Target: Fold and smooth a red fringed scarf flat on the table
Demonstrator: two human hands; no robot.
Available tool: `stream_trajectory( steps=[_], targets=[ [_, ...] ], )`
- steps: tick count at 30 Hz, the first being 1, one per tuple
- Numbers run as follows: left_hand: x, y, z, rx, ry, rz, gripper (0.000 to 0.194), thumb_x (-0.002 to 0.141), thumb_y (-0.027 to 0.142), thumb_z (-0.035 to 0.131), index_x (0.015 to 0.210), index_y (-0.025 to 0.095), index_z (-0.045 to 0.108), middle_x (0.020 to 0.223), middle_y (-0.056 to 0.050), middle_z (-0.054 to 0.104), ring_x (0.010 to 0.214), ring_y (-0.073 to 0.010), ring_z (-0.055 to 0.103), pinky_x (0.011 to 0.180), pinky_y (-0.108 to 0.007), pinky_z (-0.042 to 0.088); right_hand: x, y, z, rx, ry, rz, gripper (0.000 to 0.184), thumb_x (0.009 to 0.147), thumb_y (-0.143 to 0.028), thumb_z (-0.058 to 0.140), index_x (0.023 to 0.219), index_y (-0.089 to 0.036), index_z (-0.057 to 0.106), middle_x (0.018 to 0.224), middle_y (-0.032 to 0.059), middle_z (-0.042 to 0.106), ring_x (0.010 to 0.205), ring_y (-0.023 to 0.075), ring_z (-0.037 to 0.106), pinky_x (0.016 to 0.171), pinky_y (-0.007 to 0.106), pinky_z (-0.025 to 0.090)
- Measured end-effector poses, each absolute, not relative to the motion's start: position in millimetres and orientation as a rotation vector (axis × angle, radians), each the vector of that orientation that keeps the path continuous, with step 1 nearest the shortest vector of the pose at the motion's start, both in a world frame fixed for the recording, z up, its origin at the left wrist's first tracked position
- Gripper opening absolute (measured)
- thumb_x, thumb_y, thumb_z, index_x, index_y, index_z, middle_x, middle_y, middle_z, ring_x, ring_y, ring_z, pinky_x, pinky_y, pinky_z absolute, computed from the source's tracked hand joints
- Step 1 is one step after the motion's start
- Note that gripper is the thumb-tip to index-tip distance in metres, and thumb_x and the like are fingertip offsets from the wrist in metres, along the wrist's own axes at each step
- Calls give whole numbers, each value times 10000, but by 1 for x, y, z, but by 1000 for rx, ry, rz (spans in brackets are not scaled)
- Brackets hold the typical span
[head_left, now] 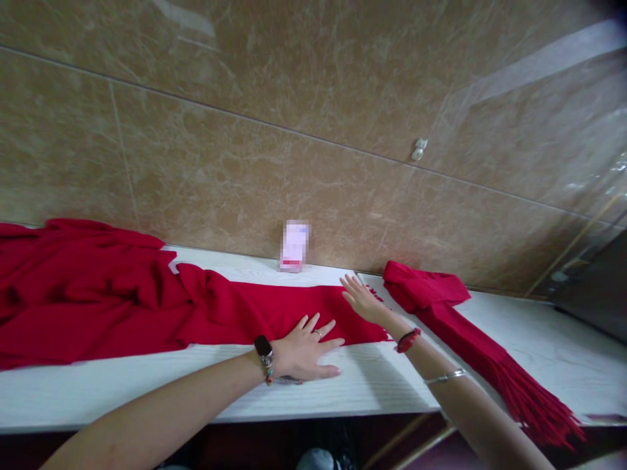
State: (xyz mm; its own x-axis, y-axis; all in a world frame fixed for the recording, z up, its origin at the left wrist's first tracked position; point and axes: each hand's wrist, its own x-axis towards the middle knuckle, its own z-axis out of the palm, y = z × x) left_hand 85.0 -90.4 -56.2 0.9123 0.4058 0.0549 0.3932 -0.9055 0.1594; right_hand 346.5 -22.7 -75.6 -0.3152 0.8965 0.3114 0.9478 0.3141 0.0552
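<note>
A long red scarf [289, 303] lies spread along the white tabletop, its fringed end toward the right. My left hand [306, 346] rests flat on its near edge, fingers spread, with a ring on one finger and a watch at the wrist. Over the scarf's right end, near the fringe, my right hand [362, 301] is stretched out with its palm down. Neither hand grasps the cloth. Toward the left the scarf runs into a bunched heap of red cloth [98, 294]; where one ends and the other begins I cannot tell.
A second red scarf [460, 333], folded over at the top, lies right of my right hand, its fringe hanging at the table's front edge. A phone [294, 245], blurred out, leans against the brown marble-look wall [220, 163]. A dark box-like object [597, 281] stands far right.
</note>
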Motion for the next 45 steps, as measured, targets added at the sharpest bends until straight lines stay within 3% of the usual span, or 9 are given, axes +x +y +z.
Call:
stream_trajectory(
  steps=[4, 10, 15, 20, 24, 26, 32, 39, 45],
  targets=[
    [85, -90, -57, 2923, 619, 119, 664, 817, 656, 283, 1368, 286, 266, 1455, -86, 171, 1312, -359, 94, 1006, -551, 132, 328, -46, -91, -1534, -2523, -277, 405, 920, -270, 298, 1298, -173, 409, 1371, 123, 364, 1298, 233, 235, 1023, 490, 273],
    [85, -88, -57, 2937, 612, 110, 670, 819, 664, 248, 1368, 280, 266, 1454, -97, 167, 1313, -354, 93, 1009, -550, 119, 332, -40, -81, -1435, -2580, -461, 333, 901, -173, 352, 1181, -126, 526, 1336, 156, 409, 1286, 259, 263, 1026, 523, 250],
    [85, -87, -59, 2945, 600, 120, 678, 817, 673, 230, 1374, 286, 244, 1457, -93, 160, 1314, -349, 88, 1009, -550, 122, 334, -31, -81, -1625, -2565, -561, 308, 887, -143, 372, 1131, -116, 557, 1287, 184, 458, 1228, 273, 370, 960, 488, 371],
    [85, -87, -58, 2941, 612, 114, 691, 815, 674, 238, 1374, 270, 252, 1452, -104, 172, 1312, -354, 92, 1007, -548, 133, 328, -35, -85, -1745, -2521, -540, 336, 907, -213, 346, 1193, -150, 510, 1343, 172, 392, 1261, 294, 308, 934, 545, 362],
    [86, -89, -57, 2947, 628, 117, 658, 832, 643, 258, 1373, 268, 257, 1450, -105, 175, 1313, -344, 111, 1012, -544, 129, 317, -44, -78, -1810, -2269, -444, 459, 916, -270, 303, 1316, -51, 355, 1373, 219, 321, 1298, 296, 217, 996, 496, 304],
    [87, -90, -57, 2949, 638, 130, 647, 835, 633, 271, 1371, 271, 258, 1451, -102, 176, 1313, -333, 128, 1016, -537, 128, 311, -53, -78, -1767, -2292, -395, 460, 912, -275, 311, 1317, -64, 363, 1377, 196, 328, 1309, 286, 188, 1024, 483, 263],
    [80, -80, -53, 2877, 818, 152, 677, 859, 603, 251, 1404, 217, 139, 1454, -94, 175, 1324, -273, 129, 1032, -487, 149, 296, -78, -89, -1856, -2387, -339, 454, 920, -287, 274, 1326, -102, 360, 1377, 178, 338, 1276, 295, 276, 963, 507, 332],
    [50, -49, -48, 2755, 1141, -67, 518, 906, 514, 211, 1373, 290, 241, 1461, -71, 144, 1332, -266, 91, 1018, -526, 136, 295, -77, -82, -1834, -2516, -344, 383, 914, -255, 292, 1243, -182, 473, 1387, 135, 339, 1287, 314, 241, 924, 544, 352],
    [28, -46, -35, 2755, 1214, -177, 550, 870, 481, 369, 1361, 245, 292, 1444, -100, 194, 1312, -271, 186, 1017, -447, 215, 295, -63, -74, -1958, -2409, -133, 419, 899, -315, 337, 1267, -145, 442, 1338, 179, 398, 1234, 302, 351, 915, 483, 385]
  ],
)
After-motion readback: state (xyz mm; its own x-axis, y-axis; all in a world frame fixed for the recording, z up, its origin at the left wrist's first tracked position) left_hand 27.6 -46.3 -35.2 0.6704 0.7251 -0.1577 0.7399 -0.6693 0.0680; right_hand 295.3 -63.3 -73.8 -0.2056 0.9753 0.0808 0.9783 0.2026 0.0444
